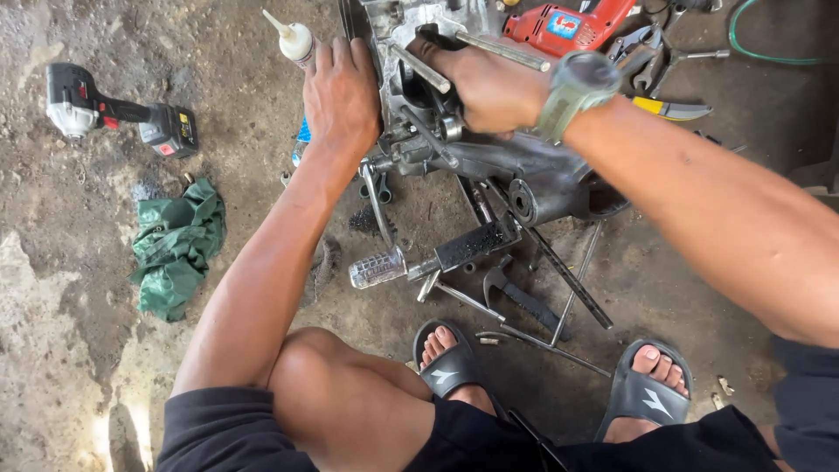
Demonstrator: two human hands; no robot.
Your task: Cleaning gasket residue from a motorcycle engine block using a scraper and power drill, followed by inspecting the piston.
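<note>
A grey metal motorcycle engine case point(524, 179) lies on the concrete floor in front of me. My left hand point(339, 96) rests flat against its left edge, fingers together, holding nothing. My right hand point(485, 83), with a grey wristwatch point(577, 87) on the wrist, reaches into the top of the engine, fingers curled around a metal part there. A kick-start lever point(377, 267) and a black footpeg point(476, 242) stick out toward my knees.
A cordless power tool point(114, 109) lies at far left, a crumpled green rag point(177, 245) below it. A white squeeze bottle point(293, 37) stands by my left hand. A red drill point(568, 26), pliers point(651, 57) and loose rods point(559, 297) lie around.
</note>
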